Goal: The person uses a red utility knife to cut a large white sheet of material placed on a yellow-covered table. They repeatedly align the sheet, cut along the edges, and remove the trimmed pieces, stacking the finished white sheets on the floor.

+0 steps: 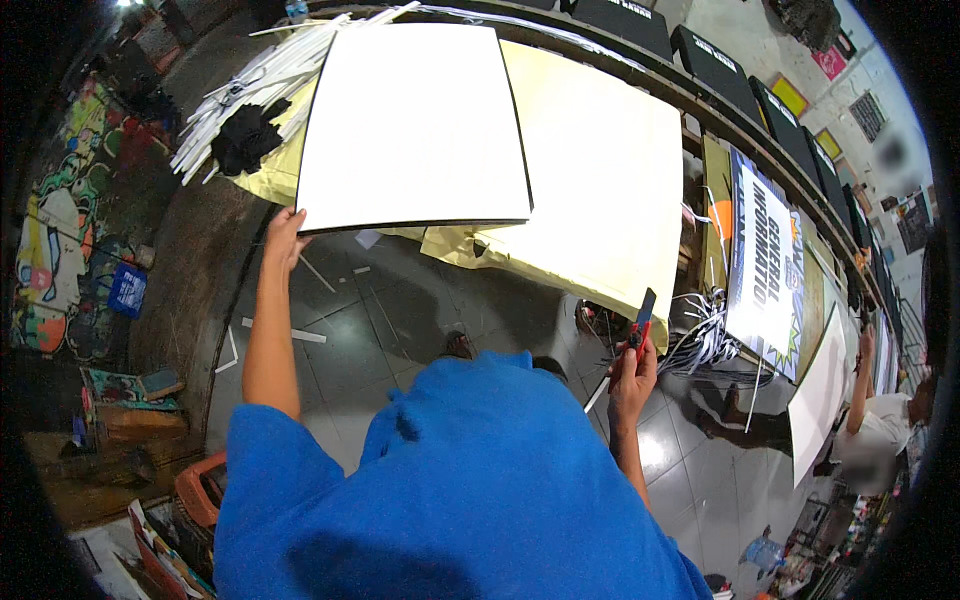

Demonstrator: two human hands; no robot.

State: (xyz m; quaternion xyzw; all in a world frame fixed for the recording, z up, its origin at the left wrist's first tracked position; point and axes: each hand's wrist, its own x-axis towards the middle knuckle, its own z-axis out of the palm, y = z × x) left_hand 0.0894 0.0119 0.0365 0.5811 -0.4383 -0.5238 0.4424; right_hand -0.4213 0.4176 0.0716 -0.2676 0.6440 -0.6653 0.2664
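1. Currently, the white board (415, 125) is at the left part of the yellow-covered tabletop (620, 170), in front of the blue shirt (450, 480).
2. The left hand (287, 238) is the nearer one: it touches the board at the near left corner. Its fingers are closed on this corner, with the thumb over the top face; the fingers below are partly hidden.
3. From these fingers, the board extends away and to the right. Its dark near edge runs crosswise toward the right side, and its side edges go away from the shirt. Which side is longer, I cannot tell surely, because the view bends.
4. The right hand (633, 375) stands well apart from the board, to the right and closer to the shirt. Its fingers are wrapped around a red cutter (641, 338), whose dark blade points away, beside the near edge of the tabletop.
5. Beyond the board's left edge lie many white strips (250, 75), with a black cloth (247, 138) on them.
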